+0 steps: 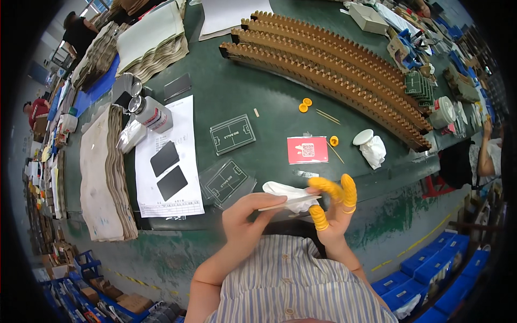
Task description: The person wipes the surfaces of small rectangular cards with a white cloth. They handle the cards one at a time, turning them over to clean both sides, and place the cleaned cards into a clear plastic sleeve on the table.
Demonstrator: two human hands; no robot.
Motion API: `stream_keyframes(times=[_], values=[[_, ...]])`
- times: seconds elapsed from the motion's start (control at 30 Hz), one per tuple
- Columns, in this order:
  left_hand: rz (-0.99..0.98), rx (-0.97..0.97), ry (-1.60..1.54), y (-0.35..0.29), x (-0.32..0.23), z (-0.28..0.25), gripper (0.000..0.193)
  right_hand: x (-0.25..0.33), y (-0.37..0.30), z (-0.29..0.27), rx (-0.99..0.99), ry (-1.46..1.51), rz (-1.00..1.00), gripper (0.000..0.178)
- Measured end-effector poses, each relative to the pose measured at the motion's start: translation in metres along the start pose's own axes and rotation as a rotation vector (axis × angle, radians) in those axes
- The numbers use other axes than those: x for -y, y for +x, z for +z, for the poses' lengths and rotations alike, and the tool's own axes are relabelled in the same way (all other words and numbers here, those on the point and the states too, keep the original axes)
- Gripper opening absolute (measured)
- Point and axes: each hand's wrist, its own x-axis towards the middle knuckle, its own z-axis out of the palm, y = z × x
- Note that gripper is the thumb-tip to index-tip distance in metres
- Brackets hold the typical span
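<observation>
My left hand (245, 218) is closed, pinching a thin pale card (283, 204) seen nearly edge-on between thumb and fingers. A crumpled white cloth (291, 195) shows above and below the card's far end; which fingers bear it is unclear. Yellow finger cots cover the thumb and two fingers of my right hand (335, 210). These fingers are spread around the card's right end, one smeared by motion, and contact with the cloth cannot be made out. Beyond the hands lie a red card with a square code (307, 149), a loose yellow finger cot (334, 141) and thin wooden sticks (328, 117).
Slotted wooden racks (323, 67) stretch across the table's far right. Dark cards with white line drawings (232, 134) lie left of centre, beside a printed sheet (168, 200) and a grey pump bottle (153, 114). Another white cloth (372, 152) sits at right. A person (463, 161) works there.
</observation>
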Motion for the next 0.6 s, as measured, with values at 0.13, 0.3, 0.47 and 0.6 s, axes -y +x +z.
stream_keyframes(times=[0.13, 0.3, 0.47, 0.6], values=[[0.119, -0.039, 0.071, 0.001, 0.004, -0.001, 0.017, -0.002, 0.000, -0.014, -0.070, -0.327, -0.104, 0.044], [0.133, -0.077, 0.103, 0.001, 0.003, -0.001, 0.017, 0.008, 0.005, -0.013, -0.104, -0.373, -0.073, 0.023], [0.103, -0.063, 0.082, -0.002, 0.008, -0.005, 0.025, 0.006, 0.004, -0.013, -0.089, -0.431, -0.098, 0.023], [0.083, -0.085, 0.029, -0.002, 0.010, -0.006, 0.025, 0.006, 0.005, -0.011, -0.041, -0.301, -0.054, 0.028]])
